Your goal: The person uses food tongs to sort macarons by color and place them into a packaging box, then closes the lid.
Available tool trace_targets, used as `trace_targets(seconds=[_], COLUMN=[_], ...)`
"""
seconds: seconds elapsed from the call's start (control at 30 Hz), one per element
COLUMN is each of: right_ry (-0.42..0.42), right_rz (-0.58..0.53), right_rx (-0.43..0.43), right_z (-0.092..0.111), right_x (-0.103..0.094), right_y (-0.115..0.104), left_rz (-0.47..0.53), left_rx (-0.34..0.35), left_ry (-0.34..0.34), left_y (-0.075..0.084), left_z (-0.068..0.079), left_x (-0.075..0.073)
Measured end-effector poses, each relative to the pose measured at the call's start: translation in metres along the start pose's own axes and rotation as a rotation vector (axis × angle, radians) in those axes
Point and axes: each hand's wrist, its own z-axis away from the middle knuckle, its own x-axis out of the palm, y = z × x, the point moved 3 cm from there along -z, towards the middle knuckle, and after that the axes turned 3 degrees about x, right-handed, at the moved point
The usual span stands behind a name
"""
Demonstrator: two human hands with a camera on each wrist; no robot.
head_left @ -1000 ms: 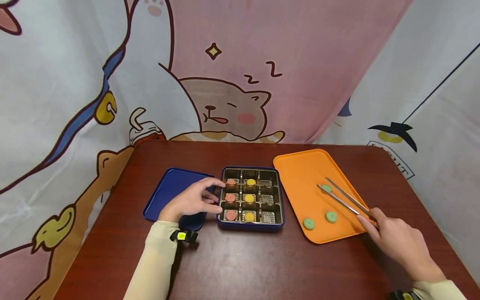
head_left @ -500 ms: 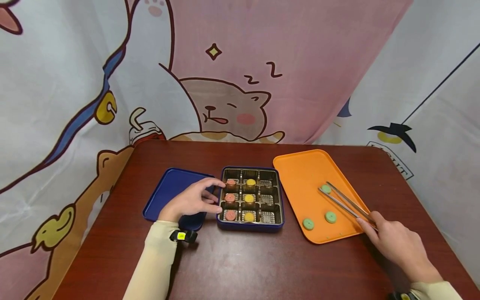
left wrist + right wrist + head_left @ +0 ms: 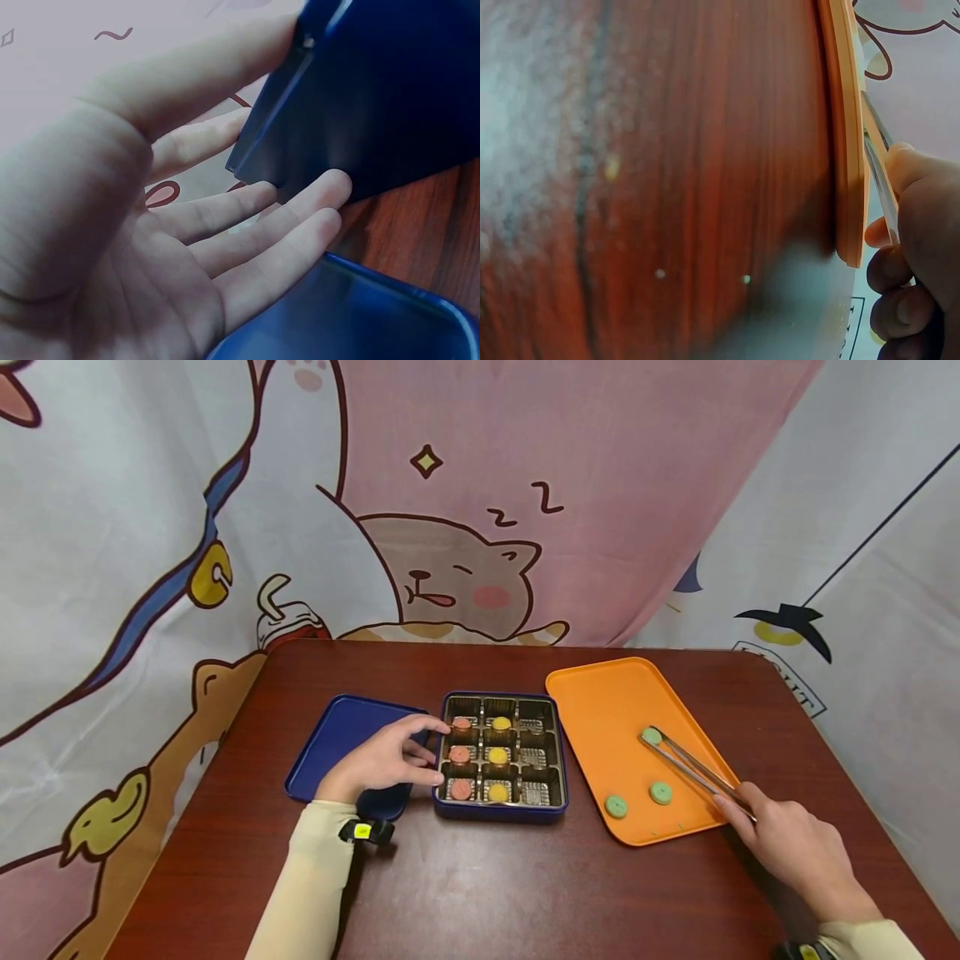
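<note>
My right hand (image 3: pixel 795 843) grips metal tongs (image 3: pixel 693 767) over the orange tray (image 3: pixel 607 718). The tongs' tips lie on either side of a green button-shaped sweet (image 3: pixel 652 737), right at its edges. Two more green sweets lie on the tray's near part, one (image 3: pixel 661 792) to the right of the other (image 3: pixel 616 807). My left hand (image 3: pixel 386 758) rests against the left side of a blue box (image 3: pixel 498 812), thumb and index fingertip at its rim, the other fingers loosely extended. Inside, a gold divided insert holds pink sweets (image 3: pixel 460 754) in the left column and yellow ones (image 3: pixel 497 756) in the middle; the right column is bare.
A blue lid (image 3: pixel 330 743) lies left of the box, partly under my left hand. The orange tray stands close to the box's right side, on a dark red wooden table (image 3: pixel 480 893). A printed cloth (image 3: pixel 615 485) hangs behind the table.
The tongs' tips have drawn together around the far green sweet, and the right hand has shifted slightly left. My left hand and the box stay as they were.
</note>
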Motion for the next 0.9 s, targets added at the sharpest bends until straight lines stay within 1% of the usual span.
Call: trace_targets(seconds=[0.63, 0.9], right_ry=[0.033, 0.034], right_rz=[-0.006, -0.01], right_rx=[-0.02, -0.021], right_z=[0.0036, -0.0004], right_x=[0.0021, -0.0002], right_y=[-0.0004, -0.0075], left_rz=[-0.008, -0.008], left_rx=[-0.001, -0.01], left_ry=[0.003, 0.003], left_y=[0.0016, 0.0023], left_z=[-0.0004, 0.0009], left_x=[0.0, -0.0003])
